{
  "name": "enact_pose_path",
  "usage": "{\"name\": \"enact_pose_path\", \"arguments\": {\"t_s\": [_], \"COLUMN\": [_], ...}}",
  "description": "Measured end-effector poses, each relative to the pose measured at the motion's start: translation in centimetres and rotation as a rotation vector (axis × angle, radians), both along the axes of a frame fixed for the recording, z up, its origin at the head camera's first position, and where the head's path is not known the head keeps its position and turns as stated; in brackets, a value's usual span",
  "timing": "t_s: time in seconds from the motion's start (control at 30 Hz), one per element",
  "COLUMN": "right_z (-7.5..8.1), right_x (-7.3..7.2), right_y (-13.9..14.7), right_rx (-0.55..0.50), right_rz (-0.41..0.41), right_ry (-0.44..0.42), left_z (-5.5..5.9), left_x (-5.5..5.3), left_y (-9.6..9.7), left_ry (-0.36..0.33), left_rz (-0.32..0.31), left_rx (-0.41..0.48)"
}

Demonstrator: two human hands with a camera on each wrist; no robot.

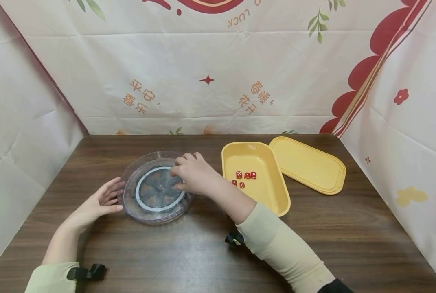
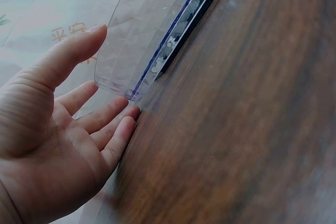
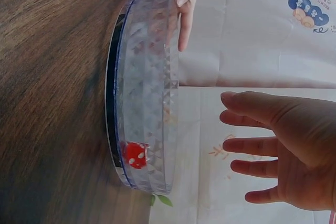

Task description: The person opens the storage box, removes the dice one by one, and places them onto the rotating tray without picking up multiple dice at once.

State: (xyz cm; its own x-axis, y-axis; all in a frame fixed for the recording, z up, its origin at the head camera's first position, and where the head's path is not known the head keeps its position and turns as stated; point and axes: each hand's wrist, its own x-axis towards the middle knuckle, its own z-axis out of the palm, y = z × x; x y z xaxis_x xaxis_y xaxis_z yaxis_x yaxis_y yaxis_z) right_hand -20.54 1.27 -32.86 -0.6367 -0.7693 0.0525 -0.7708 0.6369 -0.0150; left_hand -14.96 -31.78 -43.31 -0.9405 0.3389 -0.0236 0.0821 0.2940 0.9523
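A round, clear plastic dish with a faceted wall and a pale ring on its dark base stands at the left of the table. My left hand is at its left side, the fingers loosely spread and the fingertips right at the wall, as the left wrist view also shows. Over the dish's right side hovers my right hand, its fingers spread with nothing between them. Through the clear wall in the right wrist view, a red die with white dots shows low in the dish; in the head view it is hidden.
Right of the dish stands a yellow rectangular box with several red dice in it; my right forearm crosses its front corner. A yellow lid lies behind and right of the box. Printed cloth hangs along the table's back edge.
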Motion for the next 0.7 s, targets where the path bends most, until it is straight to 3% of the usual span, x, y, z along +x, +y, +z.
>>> {"name": "enact_pose_path", "arguments": {"t_s": [0.7], "right_z": [1.5], "right_x": [1.2], "right_y": [2.1], "right_rx": [0.006], "right_rz": [-0.036], "right_ry": [0.029], "left_z": [0.0], "left_x": [0.0], "left_y": [0.0], "left_ry": [-0.005], "left_rz": [-0.001], "left_rx": [0.007]}}
